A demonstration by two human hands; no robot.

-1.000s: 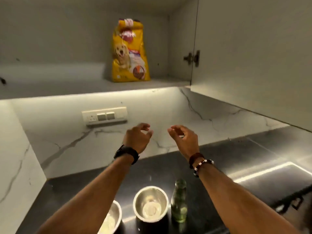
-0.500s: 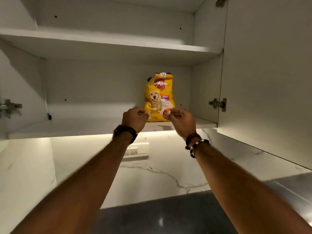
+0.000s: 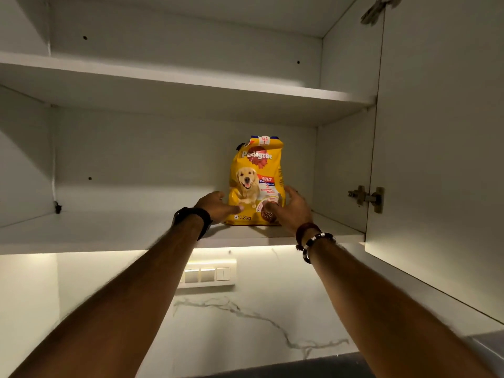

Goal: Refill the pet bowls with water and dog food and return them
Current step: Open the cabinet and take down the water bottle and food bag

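Head view: your two hands, left hand (image 3: 218, 207) and right hand (image 3: 293, 210), fingers curled, clasp one upright dog food bag (image 3: 255, 170) on the lower of two shelves (image 3: 109, 230).

The lower shelf (image 3: 109, 230) of the open wall cupboard is white, lit from a strip under its front edge. A yellow dog food bag (image 3: 256, 181) stands upright on it, toward the right and set back from the edge. The upper shelf (image 3: 163, 77) seems bare, though its top is hidden.
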